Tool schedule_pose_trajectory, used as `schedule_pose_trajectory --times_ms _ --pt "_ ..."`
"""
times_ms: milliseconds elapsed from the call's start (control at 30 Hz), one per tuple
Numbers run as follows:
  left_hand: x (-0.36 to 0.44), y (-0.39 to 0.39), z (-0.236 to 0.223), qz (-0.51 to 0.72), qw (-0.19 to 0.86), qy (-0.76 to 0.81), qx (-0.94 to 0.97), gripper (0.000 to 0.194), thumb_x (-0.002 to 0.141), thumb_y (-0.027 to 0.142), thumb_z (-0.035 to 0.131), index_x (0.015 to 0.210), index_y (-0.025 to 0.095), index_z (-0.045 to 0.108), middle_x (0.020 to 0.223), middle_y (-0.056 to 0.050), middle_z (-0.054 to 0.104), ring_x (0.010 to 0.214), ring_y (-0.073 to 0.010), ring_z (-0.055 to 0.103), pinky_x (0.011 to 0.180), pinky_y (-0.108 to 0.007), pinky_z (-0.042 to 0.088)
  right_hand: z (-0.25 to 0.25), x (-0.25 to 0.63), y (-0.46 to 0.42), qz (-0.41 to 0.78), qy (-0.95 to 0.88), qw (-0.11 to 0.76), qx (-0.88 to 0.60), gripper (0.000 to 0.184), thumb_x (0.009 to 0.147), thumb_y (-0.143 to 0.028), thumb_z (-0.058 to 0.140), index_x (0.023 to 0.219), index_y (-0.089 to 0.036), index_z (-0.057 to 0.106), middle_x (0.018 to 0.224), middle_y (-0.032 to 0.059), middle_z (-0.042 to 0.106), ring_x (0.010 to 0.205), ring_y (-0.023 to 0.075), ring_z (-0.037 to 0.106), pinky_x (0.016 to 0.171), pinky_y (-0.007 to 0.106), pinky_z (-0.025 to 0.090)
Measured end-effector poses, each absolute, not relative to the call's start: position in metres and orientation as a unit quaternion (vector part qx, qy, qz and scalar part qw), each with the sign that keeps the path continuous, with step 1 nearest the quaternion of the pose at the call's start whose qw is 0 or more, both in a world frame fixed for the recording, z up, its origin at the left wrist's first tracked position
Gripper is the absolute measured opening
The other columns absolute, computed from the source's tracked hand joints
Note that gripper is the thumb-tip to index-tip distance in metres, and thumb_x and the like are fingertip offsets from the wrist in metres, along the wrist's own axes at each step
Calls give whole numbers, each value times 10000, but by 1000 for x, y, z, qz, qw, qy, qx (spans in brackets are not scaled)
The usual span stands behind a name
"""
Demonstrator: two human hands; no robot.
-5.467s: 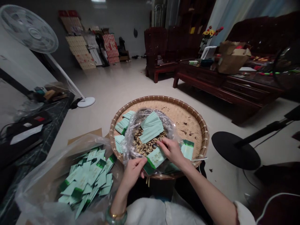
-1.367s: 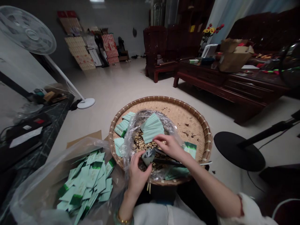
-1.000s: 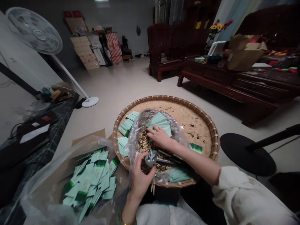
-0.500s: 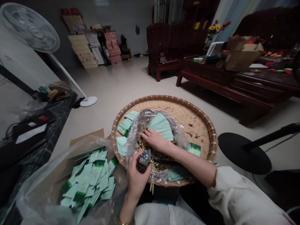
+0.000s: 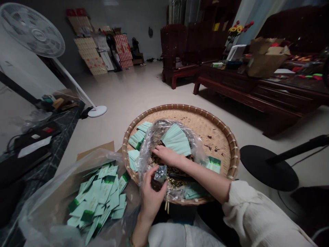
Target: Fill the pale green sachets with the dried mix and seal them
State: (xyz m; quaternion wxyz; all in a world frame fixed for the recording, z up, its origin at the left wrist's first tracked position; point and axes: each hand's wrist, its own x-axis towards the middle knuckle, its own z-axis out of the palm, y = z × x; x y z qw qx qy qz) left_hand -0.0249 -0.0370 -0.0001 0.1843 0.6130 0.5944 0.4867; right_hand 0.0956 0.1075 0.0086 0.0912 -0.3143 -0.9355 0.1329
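Note:
A round woven tray [image 5: 226, 132] sits in front of me, holding a clear plastic bag [image 5: 154, 135] of loose dried leaves [image 5: 174, 183]. My left hand [image 5: 151, 197] pinches a small silvery pouch [image 5: 160, 172] at the bag's near edge. My right hand [image 5: 167, 156] reaches into the bag, fingers curled down in the leaves beside a fanned stack of pale green packets [image 5: 177, 140]; what it holds is hidden. More green packets [image 5: 138, 137] lie on the tray's left side.
A large plastic bag with several green packets [image 5: 99, 197] lies at my lower left. A standing fan [image 5: 32, 31] and a dark counter [image 5: 33, 151] are on the left. Another fan's black base [image 5: 268, 167] sits right. Dark wooden furniture [image 5: 246, 91] stands behind.
My right hand let go of the dark tool and moved left into the bag, now digging lower in the leaves. My left hand keeps its hold on the small pouch.

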Motion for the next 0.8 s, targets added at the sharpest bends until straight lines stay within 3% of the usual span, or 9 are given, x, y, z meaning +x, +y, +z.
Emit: schedule_pose_trajectory --times_ms 67,200,367,533,733,800 --pt "-24 -38 0 484 182 593 617 404 736 214 647 1130 195 556 1075 -89 633 1005 -237 613 910 -420 490 8 97 108 158 -934 110 -302 549 712 -48 608 1231 -148 462 1121 111 524 1038 224 522 852 324 457" --pt "-22 -38 -1 484 185 589 621 406 736 203 641 1132 196 552 1085 -88 631 1014 -238 612 912 -414 487 7 101 108 157 -924 119 -328 679 667 -63 659 1292 -168 416 1226 131 464 1085 249 494 828 334 461" --pt "-20 -37 2 484 189 580 627 411 724 194 641 1126 195 555 1081 -89 633 1024 -243 607 902 -412 492 7 97 107 192 -917 105 -335 457 712 -33 577 1149 -158 537 1080 94 527 973 212 556 790 299 462" --pt "-23 -38 1 483 188 587 622 404 727 194 644 1123 194 565 1084 -90 635 1019 -239 609 909 -414 488 4 92 108 225 -907 169 -314 656 634 -28 670 1245 -182 487 1231 108 484 1093 232 515 871 304 437" --pt "-24 -38 -1 481 197 585 622 412 740 206 643 1142 201 553 1107 -90 628 1038 -241 602 920 -416 481 -1 88 113 255 -888 173 -343 291 662 -51 645 939 -142 639 958 67 601 882 197 574 765 277 446" --pt "-24 -37 -1 480 196 586 623 415 740 208 645 1145 204 553 1107 -88 627 1038 -241 600 919 -416 481 -2 88 113 254 -885 173 -351 291 656 -58 654 936 -134 646 929 69 607 866 200 572 758 279 445"
